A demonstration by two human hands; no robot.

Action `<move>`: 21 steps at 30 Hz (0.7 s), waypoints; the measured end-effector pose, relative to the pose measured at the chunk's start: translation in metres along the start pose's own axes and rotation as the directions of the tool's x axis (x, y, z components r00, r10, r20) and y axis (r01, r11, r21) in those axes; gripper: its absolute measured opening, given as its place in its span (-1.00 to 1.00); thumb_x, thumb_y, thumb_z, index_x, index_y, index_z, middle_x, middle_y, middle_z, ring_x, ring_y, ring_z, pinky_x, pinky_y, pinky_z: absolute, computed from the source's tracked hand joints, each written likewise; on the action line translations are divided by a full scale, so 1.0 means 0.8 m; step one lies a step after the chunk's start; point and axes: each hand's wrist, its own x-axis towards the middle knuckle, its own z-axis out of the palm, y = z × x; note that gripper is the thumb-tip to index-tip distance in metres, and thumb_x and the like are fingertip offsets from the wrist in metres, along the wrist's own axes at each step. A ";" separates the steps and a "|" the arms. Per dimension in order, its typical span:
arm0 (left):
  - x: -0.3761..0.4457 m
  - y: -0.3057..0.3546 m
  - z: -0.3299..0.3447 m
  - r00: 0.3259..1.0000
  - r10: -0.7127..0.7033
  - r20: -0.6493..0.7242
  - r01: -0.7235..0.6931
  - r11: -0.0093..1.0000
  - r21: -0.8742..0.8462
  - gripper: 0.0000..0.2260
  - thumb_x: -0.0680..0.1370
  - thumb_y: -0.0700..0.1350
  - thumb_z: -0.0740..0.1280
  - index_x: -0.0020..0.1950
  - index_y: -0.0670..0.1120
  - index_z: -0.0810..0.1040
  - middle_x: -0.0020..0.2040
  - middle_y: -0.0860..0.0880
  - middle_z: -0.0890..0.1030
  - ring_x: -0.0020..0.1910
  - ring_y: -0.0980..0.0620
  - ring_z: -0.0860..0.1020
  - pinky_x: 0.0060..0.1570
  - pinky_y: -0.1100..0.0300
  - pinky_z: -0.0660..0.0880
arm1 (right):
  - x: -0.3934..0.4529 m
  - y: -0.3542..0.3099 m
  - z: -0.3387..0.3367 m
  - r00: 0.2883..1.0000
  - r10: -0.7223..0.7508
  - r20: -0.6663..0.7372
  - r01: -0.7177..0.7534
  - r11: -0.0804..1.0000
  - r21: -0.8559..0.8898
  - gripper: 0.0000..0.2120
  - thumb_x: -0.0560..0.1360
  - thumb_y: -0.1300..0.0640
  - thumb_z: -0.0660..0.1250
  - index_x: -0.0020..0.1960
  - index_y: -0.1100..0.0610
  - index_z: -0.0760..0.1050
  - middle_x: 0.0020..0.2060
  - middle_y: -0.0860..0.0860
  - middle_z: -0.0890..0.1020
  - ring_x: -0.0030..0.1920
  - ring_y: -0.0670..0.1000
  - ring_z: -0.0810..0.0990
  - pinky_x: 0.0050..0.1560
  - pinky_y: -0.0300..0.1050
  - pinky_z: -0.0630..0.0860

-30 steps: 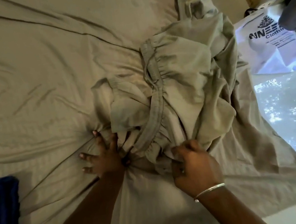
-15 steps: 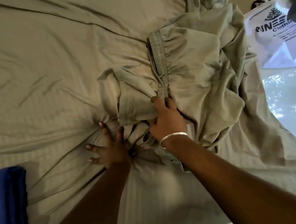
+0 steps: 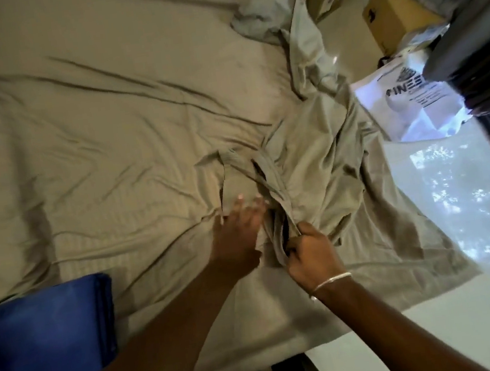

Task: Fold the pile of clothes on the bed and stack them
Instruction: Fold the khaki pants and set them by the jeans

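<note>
On a rumpled beige bed [image 3: 79, 120] beside a sunlit floor, a person works on 1 olive garment [image 3: 308, 177] lying crumpled near the mattress's near right edge. The left hand [image 3: 237, 230] rests flat on the cloth, fingers spread; the right hand [image 3: 312, 254] pinches a gathered fold at the waistband. A folded blue piece [image 3: 43, 342] waits at the near left. The garment looks not yet flattened; the next move likely calls for pulling it straight before folding.

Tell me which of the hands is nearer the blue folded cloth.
Left. The left hand lies flat right of the blue folded cloth; the right hand grips the garment farther off.
</note>
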 end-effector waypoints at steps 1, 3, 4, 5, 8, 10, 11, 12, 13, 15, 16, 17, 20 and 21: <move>-0.008 0.009 -0.020 0.973 0.187 -0.135 -0.187 0.982 0.010 -0.32 0.39 0.11 0.41 0.49 0.06 0.32 0.51 0.02 0.34 0.53 -0.09 0.23 0.30 -0.20 0.33 | -0.014 -0.007 -0.016 0.998 -0.057 -0.028 0.057 0.998 0.007 -0.76 0.38 0.09 0.30 -0.34 0.21 0.62 -0.23 0.12 0.60 -0.25 0.09 0.56 -0.16 -0.24 0.44; -0.034 0.030 -0.060 0.887 0.358 -0.293 -0.392 0.917 -0.067 -0.62 0.40 0.10 0.26 0.18 0.10 0.57 0.26 0.06 0.58 0.39 -0.02 0.40 0.24 -0.09 0.32 | -0.044 -0.023 -0.052 0.990 -0.137 0.035 0.139 0.989 -0.052 -0.72 0.36 -0.14 0.27 -0.31 0.05 0.56 -0.33 0.03 0.58 -0.21 0.01 0.51 -0.13 -0.21 0.47; -0.054 0.043 -0.091 0.874 0.376 -0.308 -0.431 0.892 -0.136 -0.70 0.40 0.07 0.23 0.08 0.10 0.59 0.16 0.07 0.62 0.31 0.01 0.45 0.24 -0.09 0.31 | -0.063 -0.038 -0.080 0.986 -0.145 0.083 0.151 0.985 -0.080 -0.77 0.33 -0.16 0.26 -0.25 0.00 0.50 -0.30 0.03 0.56 -0.20 0.03 0.51 -0.09 -0.15 0.51; -0.063 0.053 -0.100 0.885 0.367 -0.285 -0.428 0.883 -0.192 -0.76 0.40 0.04 0.25 0.02 0.09 0.59 0.10 0.05 0.63 0.23 0.00 0.50 0.27 -0.12 0.33 | -0.072 -0.041 -0.094 0.978 -0.181 0.100 0.191 0.977 -0.099 -0.85 0.32 -0.09 0.28 -0.22 -0.03 0.48 -0.26 0.06 0.54 -0.22 0.08 0.53 -0.12 -0.09 0.55; -0.106 0.088 -0.155 0.911 0.357 -0.207 -0.406 0.862 -0.302 -0.79 0.42 0.02 0.32 -0.01 -0.01 0.60 0.01 -0.04 0.66 0.10 -0.08 0.59 0.29 -0.17 0.38 | -0.119 -0.080 -0.175 0.950 -0.298 0.088 0.310 0.934 -0.176 -0.97 0.29 0.14 0.39 -0.26 0.05 0.59 -0.17 0.06 0.46 -0.27 0.13 0.53 -0.28 -0.12 0.52; -0.125 0.098 -0.179 0.952 0.267 -0.150 -0.306 0.799 -0.518 -0.78 0.42 0.03 0.32 -0.02 -0.04 0.61 -0.07 -0.05 0.68 -0.03 -0.09 0.63 0.10 -0.03 0.51 | -0.143 -0.112 -0.229 0.922 -0.374 0.095 0.386 0.906 -0.174 -0.95 0.29 0.13 0.40 -0.24 0.04 0.61 -0.13 0.04 0.47 -0.24 0.12 0.54 -0.27 -0.07 0.53; -0.137 0.099 -0.193 0.964 0.236 -0.125 -0.263 0.758 -0.596 -0.81 0.43 0.01 0.33 -0.02 -0.02 0.61 -0.11 -0.04 0.68 -0.09 -0.08 0.64 -0.04 0.04 0.54 | -0.155 -0.129 -0.258 0.904 -0.421 0.075 0.428 0.886 -0.180 -0.96 0.29 0.15 0.41 -0.25 0.07 0.61 -0.16 0.05 0.49 -0.25 0.12 0.55 -0.28 -0.06 0.54; -0.147 0.097 -0.206 0.971 0.218 -0.099 -0.230 0.731 -0.643 -0.83 0.44 -0.01 0.33 -0.01 0.01 0.62 -0.13 -0.03 0.68 -0.13 -0.06 0.64 -0.13 0.11 0.54 | -0.168 -0.145 -0.287 0.896 -0.442 0.039 0.442 0.878 -0.185 -0.96 0.29 0.18 0.42 -0.26 0.11 0.59 -0.18 0.07 0.51 -0.26 0.13 0.55 -0.27 -0.06 0.55; -0.154 0.091 -0.218 0.975 0.208 -0.076 -0.205 0.714 -0.670 -0.83 0.45 -0.02 0.34 0.00 0.03 0.63 -0.14 0.00 0.69 -0.13 -0.01 0.65 -0.16 0.15 0.54 | -0.178 -0.160 -0.317 0.885 -0.465 -0.006 0.455 0.869 -0.195 -0.95 0.31 0.19 0.42 -0.24 0.15 0.60 -0.18 0.08 0.53 -0.24 0.12 0.56 -0.25 -0.04 0.55; -0.167 0.075 -0.235 0.983 0.185 -0.002 -0.127 0.667 -0.735 -0.76 0.47 0.14 0.32 0.02 0.07 0.65 -0.11 0.05 0.70 -0.08 0.06 0.66 -0.08 0.12 0.57 | -0.199 -0.186 -0.374 0.860 -0.504 -0.087 0.481 0.855 -0.192 -0.89 0.35 0.20 0.43 -0.13 0.19 0.64 -0.13 0.07 0.57 -0.16 0.07 0.57 -0.19 -0.05 0.54; -0.172 0.063 -0.253 0.986 0.162 0.044 -0.081 0.688 -0.722 -0.67 0.46 0.26 0.29 0.00 0.06 0.64 -0.09 0.05 0.69 -0.05 0.05 0.65 -0.05 0.09 0.57 | -0.213 -0.201 -0.409 0.836 -0.530 -0.141 0.496 0.841 -0.216 -0.88 0.37 0.21 0.45 -0.09 0.18 0.65 -0.10 0.06 0.59 -0.14 0.05 0.58 -0.17 -0.08 0.53; -0.176 0.050 -0.266 0.988 0.139 0.074 -0.053 0.738 -0.673 -0.59 0.44 0.29 0.24 -0.01 0.02 0.64 -0.05 0.01 0.68 -0.01 0.00 0.64 -0.05 0.10 0.54 | -0.225 -0.212 -0.438 0.807 -0.561 -0.182 0.517 0.821 -0.242 -0.87 0.38 0.22 0.47 -0.07 0.17 0.66 -0.09 0.05 0.60 -0.13 0.05 0.59 -0.15 -0.10 0.54; -0.184 0.005 -0.301 0.988 0.103 0.114 -0.032 0.865 -0.501 -0.66 0.47 0.07 0.23 0.06 -0.13 0.61 0.06 -0.14 0.63 0.09 -0.09 0.58 -0.12 0.23 0.37 | -0.259 -0.234 -0.509 0.744 -0.624 -0.239 0.543 0.773 -0.328 -0.86 0.44 0.16 0.46 -0.02 0.17 0.66 -0.03 0.04 0.62 -0.08 0.06 0.63 -0.11 -0.10 0.56; -0.185 -0.013 -0.318 0.993 0.066 0.093 -0.015 0.887 -0.462 -0.73 0.53 -0.02 0.26 0.11 -0.13 0.62 0.11 -0.13 0.63 0.09 -0.08 0.58 -0.10 0.24 0.38 | -0.265 -0.234 -0.526 0.727 -0.639 -0.252 0.537 0.758 -0.370 -0.85 0.45 0.14 0.47 0.00 0.16 0.66 -0.02 0.02 0.62 -0.07 0.04 0.63 -0.11 -0.10 0.56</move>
